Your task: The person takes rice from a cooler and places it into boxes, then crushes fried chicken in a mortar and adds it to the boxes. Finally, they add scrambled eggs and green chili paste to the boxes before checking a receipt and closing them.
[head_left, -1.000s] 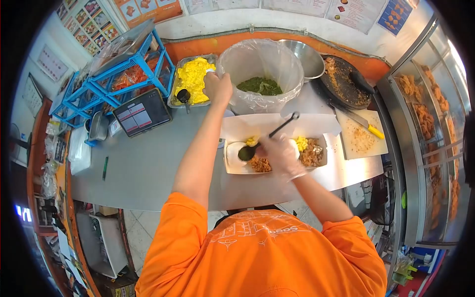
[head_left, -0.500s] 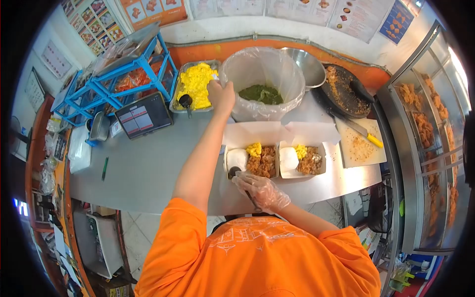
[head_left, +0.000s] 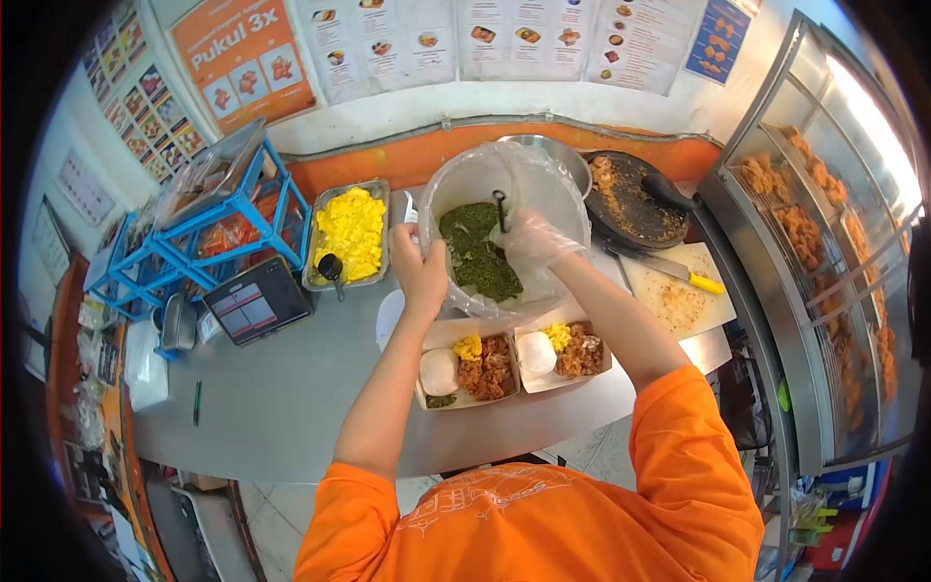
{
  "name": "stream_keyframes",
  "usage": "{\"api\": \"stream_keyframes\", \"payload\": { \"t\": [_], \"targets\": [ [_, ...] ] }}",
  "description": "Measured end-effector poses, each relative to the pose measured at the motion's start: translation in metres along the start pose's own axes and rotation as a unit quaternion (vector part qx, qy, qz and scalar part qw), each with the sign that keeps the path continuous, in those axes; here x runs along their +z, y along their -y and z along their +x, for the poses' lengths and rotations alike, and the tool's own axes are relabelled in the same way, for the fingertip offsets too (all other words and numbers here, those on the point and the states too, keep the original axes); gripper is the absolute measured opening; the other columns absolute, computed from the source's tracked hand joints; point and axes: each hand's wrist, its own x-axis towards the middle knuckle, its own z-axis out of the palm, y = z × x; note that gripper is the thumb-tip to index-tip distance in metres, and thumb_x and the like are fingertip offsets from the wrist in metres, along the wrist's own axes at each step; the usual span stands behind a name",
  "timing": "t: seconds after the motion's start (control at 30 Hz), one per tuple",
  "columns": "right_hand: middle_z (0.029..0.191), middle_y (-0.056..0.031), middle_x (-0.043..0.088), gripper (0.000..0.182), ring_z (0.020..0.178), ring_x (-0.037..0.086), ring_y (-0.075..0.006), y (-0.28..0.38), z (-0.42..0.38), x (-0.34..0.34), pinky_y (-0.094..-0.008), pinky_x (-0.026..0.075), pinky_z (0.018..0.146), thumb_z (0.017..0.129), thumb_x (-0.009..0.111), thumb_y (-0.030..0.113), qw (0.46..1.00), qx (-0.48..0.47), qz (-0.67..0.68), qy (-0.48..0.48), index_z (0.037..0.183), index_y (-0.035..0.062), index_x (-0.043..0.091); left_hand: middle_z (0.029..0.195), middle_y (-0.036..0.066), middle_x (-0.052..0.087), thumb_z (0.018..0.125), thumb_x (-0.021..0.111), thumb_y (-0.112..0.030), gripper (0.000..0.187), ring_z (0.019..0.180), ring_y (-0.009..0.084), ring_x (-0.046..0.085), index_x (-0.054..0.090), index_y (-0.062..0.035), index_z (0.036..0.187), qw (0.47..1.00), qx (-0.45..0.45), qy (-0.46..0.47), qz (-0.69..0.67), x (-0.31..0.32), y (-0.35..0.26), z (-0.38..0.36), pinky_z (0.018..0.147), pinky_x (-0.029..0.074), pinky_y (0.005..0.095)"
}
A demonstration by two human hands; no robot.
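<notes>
My bare left hand (head_left: 419, 272) is closed on the near left rim of a large plastic-lined tub (head_left: 567, 209), which is tilted toward me. Dark green chopped sauce (head_left: 475, 247) covers its bottom. Inside the tub, my gloved right hand (head_left: 536, 238) grips a spoon with a black handle (head_left: 499, 202); the spoon's bowl is hidden. Just below the tub stand two open food boxes. The left box (head_left: 465, 401) holds white rice, yellow egg, fried chicken and a dab of green sauce (head_left: 440, 400). Rice, egg and chicken fill the right box (head_left: 562, 381).
A tray of yellow scrambled egg (head_left: 349, 233) with a black scoop (head_left: 331, 268) sits left, near a tablet (head_left: 257, 303) and blue rack (head_left: 223, 213). At right are a stone mortar (head_left: 630, 209), a yellow-handled knife (head_left: 679, 272) on a cutting board (head_left: 679, 310), and a chicken display case (head_left: 805, 252).
My right hand has moved with the spoon from the left box up into the tub. Green sauce now lies in that box. The tub has tipped toward me, and the view has shifted.
</notes>
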Motion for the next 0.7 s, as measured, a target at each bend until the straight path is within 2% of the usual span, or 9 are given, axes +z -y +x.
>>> {"api": "stream_keyframes", "payload": {
  "t": [0.13, 0.2, 0.33, 0.4, 0.53, 0.6, 0.63, 0.7],
  "targets": [
    [0.083, -0.0231, 0.066, 0.032, 0.080, 0.065, -0.0355, -0.015, 0.014, 0.016, -0.0422, 0.050, 0.072, 0.080, 0.067, 0.029, 0.999, 0.040, -0.011, 0.027, 0.090, -0.0017, 0.067, 0.096, 0.018, 0.047, 0.075, 0.055, -0.008, 0.023, 0.093, 0.0331, 0.047, 0.046, 0.0025, 0.094, 1.000, -0.005, 0.026, -0.013, -0.004, -0.004, -0.003, 0.085, 0.037, 0.0418],
    [0.084, -0.0220, 0.067, 0.032, 0.080, 0.065, -0.0359, -0.020, 0.018, 0.026, -0.0407, 0.051, 0.071, 0.080, 0.067, 0.029, 0.999, -0.008, -0.036, 0.036, 0.089, -0.0017, 0.068, 0.096, 0.018, 0.047, 0.076, 0.055, -0.008, 0.023, 0.093, 0.0329, 0.046, 0.046, 0.0027, 0.094, 0.999, -0.006, 0.030, -0.009, -0.004, -0.005, -0.005, 0.085, 0.037, 0.0418],
    [0.080, -0.0228, 0.066, 0.033, 0.075, 0.063, -0.0343, -0.016, 0.018, 0.030, -0.0406, 0.049, 0.070, 0.083, 0.067, 0.034, 0.998, -0.009, -0.018, 0.065, 0.087, 0.0004, 0.068, 0.095, 0.017, 0.047, 0.075, 0.054, -0.008, 0.023, 0.092, 0.0322, 0.046, 0.045, 0.0027, 0.093, 1.000, 0.007, 0.024, -0.009, -0.003, -0.005, -0.005, 0.086, 0.037, 0.0415],
    [0.079, -0.0209, 0.066, 0.030, 0.074, 0.063, -0.0329, -0.017, 0.016, 0.032, -0.0408, 0.049, 0.069, 0.084, 0.066, 0.032, 0.985, -0.091, -0.106, 0.102, 0.086, 0.0022, 0.068, 0.094, 0.017, 0.047, 0.075, 0.054, -0.007, 0.023, 0.092, 0.0321, 0.046, 0.045, 0.0026, 0.093, 1.000, 0.010, 0.028, -0.009, -0.003, -0.005, -0.005, 0.086, 0.036, 0.0413],
    [0.077, -0.0188, 0.066, 0.028, 0.072, 0.064, -0.0303, -0.035, 0.026, 0.033, -0.0400, 0.049, 0.068, 0.084, 0.065, 0.031, 0.972, -0.153, -0.138, 0.110, 0.083, 0.0027, 0.068, 0.093, 0.017, 0.046, 0.075, 0.054, -0.007, 0.023, 0.091, 0.0316, 0.046, 0.045, 0.0026, 0.093, 0.999, 0.003, 0.030, -0.013, -0.005, -0.008, -0.005, 0.085, 0.036, 0.0409],
    [0.075, -0.0159, 0.065, 0.026, 0.072, 0.064, -0.0275, -0.039, 0.024, 0.033, -0.0385, 0.049, 0.066, 0.082, 0.065, 0.030, 0.911, -0.304, -0.243, 0.137, 0.083, 0.0045, 0.068, 0.093, 0.016, 0.046, 0.075, 0.055, -0.008, 0.023, 0.091, 0.0315, 0.046, 0.045, 0.0026, 0.093, 0.999, 0.003, 0.030, -0.013, -0.005, -0.008, -0.006, 0.085, 0.036, 0.0407],
    [0.075, -0.0159, 0.065, 0.026, 0.072, 0.064, -0.0275, -0.041, 0.024, 0.032, -0.0385, 0.049, 0.066, 0.082, 0.065, 0.030, 0.912, -0.303, -0.242, 0.136, 0.083, 0.0045, 0.068, 0.093, 0.016, 0.046, 0.075, 0.055, -0.008, 0.023, 0.091, 0.0316, 0.046, 0.045, 0.0024, 0.093, 0.999, 0.008, 0.029, -0.014, -0.005, -0.007, -0.006, 0.085, 0.036, 0.0409],
    [0.077, -0.0146, 0.065, 0.025, 0.074, 0.065, -0.0270, -0.027, 0.015, 0.021, -0.0382, 0.049, 0.066, 0.079, 0.066, 0.031, 0.943, -0.198, -0.193, 0.187, 0.094, 0.0098, 0.068, 0.093, 0.016, 0.046, 0.075, 0.055, -0.008, 0.023, 0.091, 0.0318, 0.045, 0.045, 0.0023, 0.093, 0.999, 0.012, 0.029, -0.015, -0.004, -0.005, -0.007, 0.085, 0.035, 0.0412]
  ]
}}
